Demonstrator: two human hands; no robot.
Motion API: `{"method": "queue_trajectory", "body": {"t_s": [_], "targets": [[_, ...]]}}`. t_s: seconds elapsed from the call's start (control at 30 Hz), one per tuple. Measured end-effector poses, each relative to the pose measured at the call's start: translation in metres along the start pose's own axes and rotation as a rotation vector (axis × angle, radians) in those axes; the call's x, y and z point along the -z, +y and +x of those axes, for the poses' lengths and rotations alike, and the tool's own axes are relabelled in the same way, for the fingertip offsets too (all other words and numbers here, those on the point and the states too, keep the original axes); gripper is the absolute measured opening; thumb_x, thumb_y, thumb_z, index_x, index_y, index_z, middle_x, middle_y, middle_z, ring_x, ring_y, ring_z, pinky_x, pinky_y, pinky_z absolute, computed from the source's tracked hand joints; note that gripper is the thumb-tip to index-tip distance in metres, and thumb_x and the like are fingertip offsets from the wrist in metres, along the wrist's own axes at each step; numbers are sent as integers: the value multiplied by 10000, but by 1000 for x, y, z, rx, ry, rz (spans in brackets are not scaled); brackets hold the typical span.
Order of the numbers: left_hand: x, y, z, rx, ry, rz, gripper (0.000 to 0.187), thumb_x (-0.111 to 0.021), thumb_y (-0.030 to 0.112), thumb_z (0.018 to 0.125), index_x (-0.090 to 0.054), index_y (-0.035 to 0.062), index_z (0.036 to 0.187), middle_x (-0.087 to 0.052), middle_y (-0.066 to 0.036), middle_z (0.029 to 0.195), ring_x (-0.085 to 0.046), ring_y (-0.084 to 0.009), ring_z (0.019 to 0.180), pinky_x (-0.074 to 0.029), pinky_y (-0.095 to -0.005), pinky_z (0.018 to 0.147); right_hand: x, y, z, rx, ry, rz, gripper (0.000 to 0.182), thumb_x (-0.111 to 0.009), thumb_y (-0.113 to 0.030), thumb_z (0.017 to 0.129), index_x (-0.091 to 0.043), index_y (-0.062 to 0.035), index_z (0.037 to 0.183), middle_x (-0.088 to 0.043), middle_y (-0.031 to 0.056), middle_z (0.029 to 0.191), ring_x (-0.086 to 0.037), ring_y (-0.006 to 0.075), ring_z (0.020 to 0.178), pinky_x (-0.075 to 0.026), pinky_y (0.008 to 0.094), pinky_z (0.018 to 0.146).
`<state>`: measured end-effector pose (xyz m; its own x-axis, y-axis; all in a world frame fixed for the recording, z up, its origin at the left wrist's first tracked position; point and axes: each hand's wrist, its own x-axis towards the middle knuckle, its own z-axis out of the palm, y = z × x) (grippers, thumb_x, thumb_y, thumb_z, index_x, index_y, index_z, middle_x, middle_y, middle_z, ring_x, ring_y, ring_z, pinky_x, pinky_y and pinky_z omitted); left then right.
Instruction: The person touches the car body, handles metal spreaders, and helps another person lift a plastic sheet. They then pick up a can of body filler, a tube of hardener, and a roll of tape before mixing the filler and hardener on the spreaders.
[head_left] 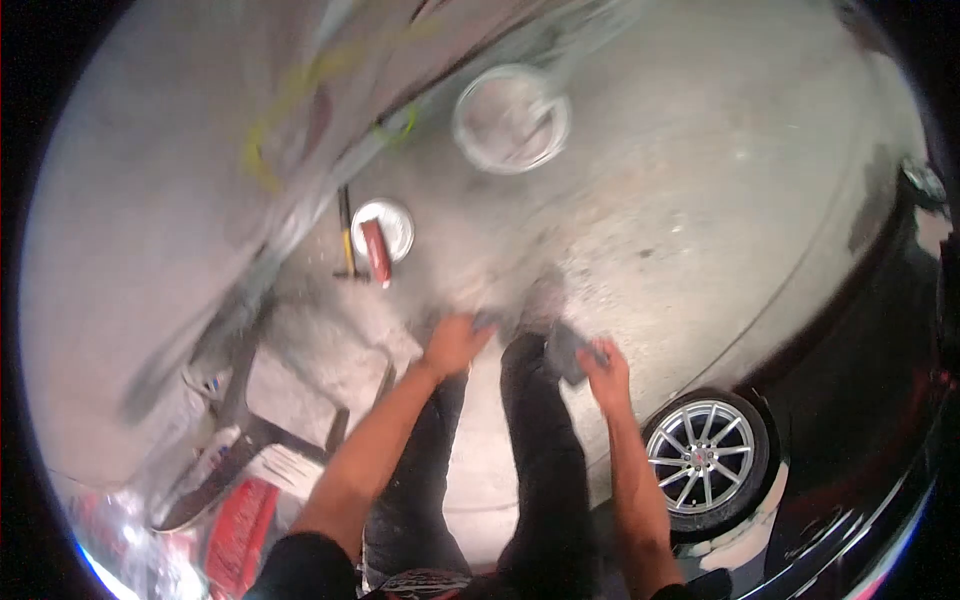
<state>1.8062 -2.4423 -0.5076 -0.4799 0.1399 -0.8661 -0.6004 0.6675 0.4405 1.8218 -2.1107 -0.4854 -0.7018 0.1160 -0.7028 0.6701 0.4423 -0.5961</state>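
My right hand (607, 376) is closed on the edge of a dark grey flat rectangular piece (567, 353), which looks like a sanding pad or spreader; its exact kind does not show. It is held out in front of my right leg. My left hand (455, 345) is curled closed over my left leg, with a small dark grey piece (487, 320) at its fingertips, too blurred to name. Beyond the left hand, a red tool-like block (375, 248) rests on a round white lid (399, 231). Beside the lid lies a hammer (347, 228) with a black and yellow handle.
A white bucket (512, 118) stands on the concrete floor (690, 200) ahead. On the right is a dark car (850, 420) with a silver-spoked wheel (700, 455). A large blurred panel (180, 150) spans the upper left. A dark metal stand (250, 430) and a red object (240, 535) are lower left.
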Motion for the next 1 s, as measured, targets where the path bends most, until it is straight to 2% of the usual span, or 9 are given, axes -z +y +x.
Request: {"method": "queue_trajectory", "body": {"t_s": [0.1,0.17,0.2,0.3,0.33,0.5,0.6,0.8,1.0], "targets": [[14,74,-133,3,15,-274,547,-644,459,1008,-664,-5,1296,-739,-226,1173,-694,-372,1117,-518,-454,978,109,-80,-106,-504,135,349,355,-816,-195,887,-711,5,1161,-726,62,1014,-668,163,904,-535,314,797],[7,97,-191,-13,-45,-494,511,-671,431,1006,-690,-4,1273,-761,-139,1132,-710,-232,1048,-537,-401,945,166,-111,-160,-530,183,697,402,-811,-137,876,-687,0,1233,-733,62,1062,-699,189,940,-557,338,858],[17,127,-224,65,-58,-394,505,-681,425,1004,-699,-16,1250,-764,-119,1119,-709,-198,1027,-541,-382,937,183,-128,-184,-379,182,940,436,-807,-108,872,-669,7,1269,-738,72,1108,-716,211,984,-570,357,894],[33,250,-300,-175,124,-422,428,-736,288,981,-694,-26,1269,-744,-96,1208,-692,-205,1096,-532,-373,980,240,-188,-227,-155,-56,813,509,-797,-62,877,-619,18,1347,-723,101,1207,-696,217,1102,-556,374,980],[40,283,-311,-199,13,-504,404,-717,257,991,-691,-26,1278,-743,-104,1211,-692,-210,1102,-533,-366,984,256,-218,-242,-45,-97,758,508,-790,-55,884,-612,18,1355,-719,106,1218,-687,214,1120,-552,376,984],[69,448,-350,-673,17,-319,399,-666,226,1021,-666,-53,1306,-759,-122,1152,-694,-174,1060,-545,-347,933,348,-320,-297,-94,171,1308,453,-790,-73,908,-616,1,1320,-718,81,1177,-692,192,1074,-558,369,968],[66,571,-415,-766,-132,-449,396,-638,207,1036,-642,-40,1345,-767,-124,1120,-701,-167,1035,-546,-339,917,403,-369,-323,180,217,1420,420,-802,-78,905,-630,-27,1285,-718,71,1172,-693,183,1064,-566,366,940],[65,705,-465,-1202,32,-1,473,-691,101,981,-589,38,1439,-722,-239,1207,-737,-342,1037,-562,-376,904,471,-444,-335,362,538,1415,472,-827,-51,865,-613,1,1283,-702,87,1154,-691,215,1031,-563,382,923],[88,808,-405,-1498,-104,160,746,-765,16,905,-425,58,1569,-688,-293,1109,-673,-479,983,-552,-392,813,544,-477,-283,340,522,1414,354,-803,-67,902,-653,-21,1220,-712,54,1134,-689,165,1009,-562,349,897]]}}
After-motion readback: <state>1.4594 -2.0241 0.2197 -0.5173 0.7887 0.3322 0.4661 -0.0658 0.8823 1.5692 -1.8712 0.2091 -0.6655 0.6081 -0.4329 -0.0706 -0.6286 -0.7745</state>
